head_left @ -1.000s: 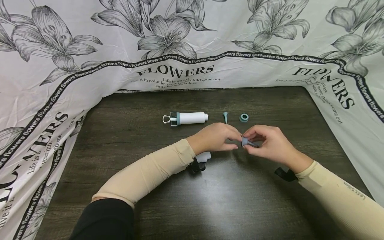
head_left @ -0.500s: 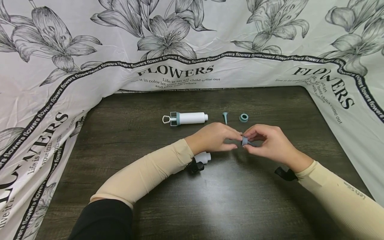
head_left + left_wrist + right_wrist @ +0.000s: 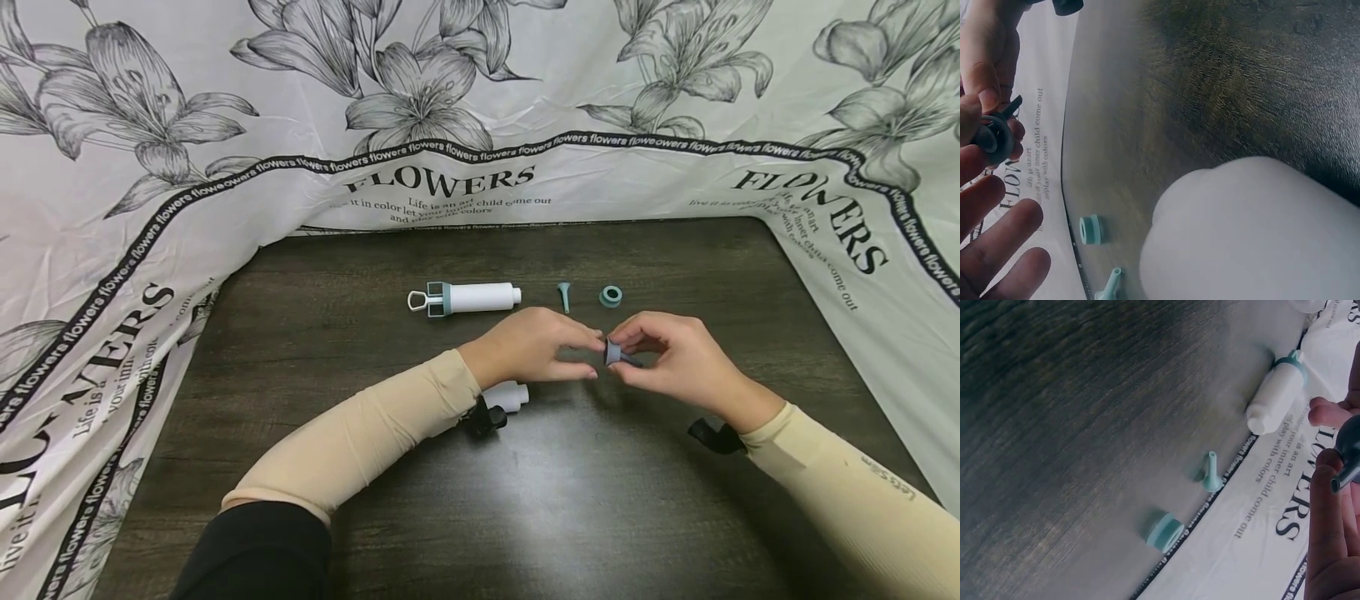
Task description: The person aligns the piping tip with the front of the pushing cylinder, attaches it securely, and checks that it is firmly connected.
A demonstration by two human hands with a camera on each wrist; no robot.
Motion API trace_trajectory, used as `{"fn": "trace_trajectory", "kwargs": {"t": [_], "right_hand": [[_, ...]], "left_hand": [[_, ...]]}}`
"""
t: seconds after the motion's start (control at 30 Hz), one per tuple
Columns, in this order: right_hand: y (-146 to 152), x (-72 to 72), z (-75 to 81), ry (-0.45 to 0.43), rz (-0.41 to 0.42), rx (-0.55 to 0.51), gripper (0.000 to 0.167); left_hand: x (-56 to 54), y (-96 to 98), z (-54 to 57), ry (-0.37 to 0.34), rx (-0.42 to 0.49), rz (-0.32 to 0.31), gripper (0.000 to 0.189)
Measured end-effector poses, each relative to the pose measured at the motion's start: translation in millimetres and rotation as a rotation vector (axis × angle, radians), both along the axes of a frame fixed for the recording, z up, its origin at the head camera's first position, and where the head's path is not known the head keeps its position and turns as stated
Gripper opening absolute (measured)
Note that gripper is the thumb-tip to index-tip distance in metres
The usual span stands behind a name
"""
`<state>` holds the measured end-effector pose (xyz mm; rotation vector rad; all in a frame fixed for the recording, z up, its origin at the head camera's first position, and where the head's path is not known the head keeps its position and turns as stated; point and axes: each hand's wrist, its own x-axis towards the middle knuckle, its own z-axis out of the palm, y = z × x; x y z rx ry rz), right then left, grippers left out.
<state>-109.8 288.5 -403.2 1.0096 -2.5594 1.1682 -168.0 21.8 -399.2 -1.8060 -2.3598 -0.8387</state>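
Note:
A small grey-blue nozzle [image 3: 612, 352] with a wide round collar and a thin spout is pinched between the thumb and fingers of my right hand [image 3: 671, 358]. In the left wrist view the nozzle [image 3: 996, 139] shows its hollow collar end, while the right wrist view shows the tip of its spout [image 3: 1341, 482]. My left hand [image 3: 536, 343] reaches toward the collar, index fingertip right at its rim and thumb apart below. Its other fingers [image 3: 1013, 234] are spread.
Beyond the hands lie a white syringe-like tube with a loop handle [image 3: 472, 297], a teal funnel-shaped nozzle [image 3: 564, 297] and a teal ring [image 3: 611, 296]. A second white cylinder [image 3: 507, 397] lies partly under the left wrist. Patterned cloth [image 3: 465, 192] borders the dark table [image 3: 525, 517].
My left hand has shifted slightly left, its fingertips drawing back a little from the collar. The nozzle has turned slightly in my right hand, which otherwise stays in place.

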Motion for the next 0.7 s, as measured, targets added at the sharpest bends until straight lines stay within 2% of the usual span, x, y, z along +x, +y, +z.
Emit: {"fn": "trace_trajectory", "kwargs": {"t": [0.2, 0.37, 0.53, 0.7], "right_hand": [[-0.9, -0.8, 1.5, 0.009, -0.005, 0.007, 0.047], [-2.8, -1.7, 2.4, 0.012, 0.001, 0.001, 0.046], [-4.0, -2.7, 3.4, 0.008, 0.0, -0.004, 0.045], [-5.5, -4.1, 3.4, 0.008, 0.008, -0.006, 0.045]], "left_hand": [[2.9, -8.9, 4.8, -0.025, -0.044, 0.065, 0.049], [9.1, -27.5, 7.3, -0.079, -0.103, 0.117, 0.062], [17.8, -51.9, -1.5, -0.12, -0.14, 0.136, 0.072], [26.6, -74.3, -10.5, -0.116, -0.152, 0.159, 0.076]]}}
